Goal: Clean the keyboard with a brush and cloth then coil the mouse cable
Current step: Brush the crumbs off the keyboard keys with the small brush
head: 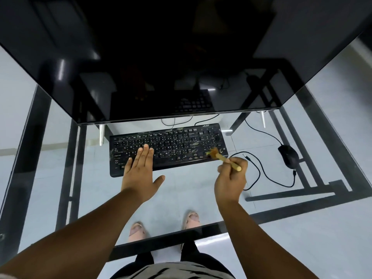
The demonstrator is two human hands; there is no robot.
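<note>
A black keyboard [177, 146] with bits of debris on its keys lies on a glass desk below a monitor. My left hand [141, 174] rests flat on the keyboard's left half, fingers apart. My right hand [231, 178] grips a small wooden brush [223, 158]; its bristles touch the keyboard's lower right corner. A black mouse [288, 156] sits to the right, its cable [259, 174] looping loosely across the glass between mouse and keyboard. No cloth is in view.
A large dark monitor [181, 57] overhangs the back of the glass desk [181, 198]. The black desk frame shows through the glass, and my feet are visible on the floor beneath. The desk's front edge runs just before my body.
</note>
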